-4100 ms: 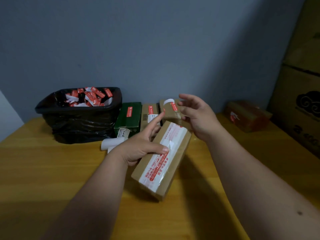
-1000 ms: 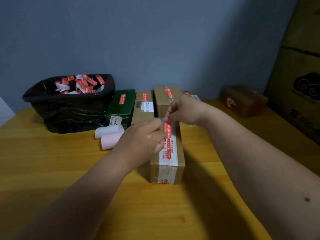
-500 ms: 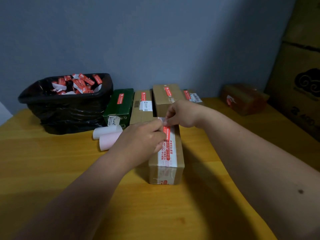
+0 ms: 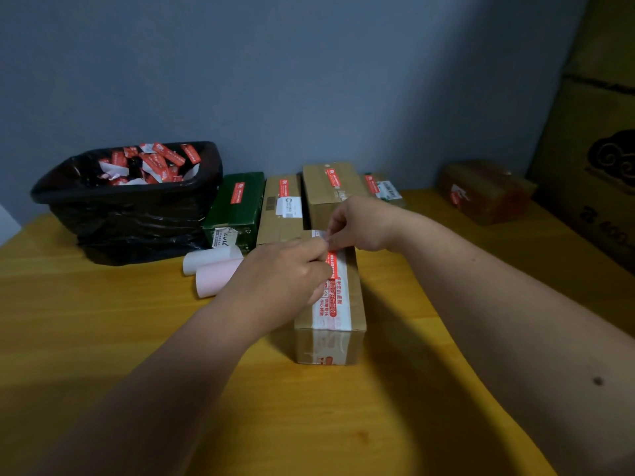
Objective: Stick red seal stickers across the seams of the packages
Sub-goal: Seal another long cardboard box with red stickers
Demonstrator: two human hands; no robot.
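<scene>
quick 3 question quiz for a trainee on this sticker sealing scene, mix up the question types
1. True or false: both hands pinch a small sticker over the far end of the long brown box in front.
2. What colour is the box right beside the black bin? A) green B) blue C) white
3. Fill in: two paper ____ lie on the table to the left of the long brown box.

Key
1. True: the left hand and the right hand meet on the sticker there.
2. A: the green box stands beside the bin.
3. rolls: the paper rolls lie side by side.
</scene>
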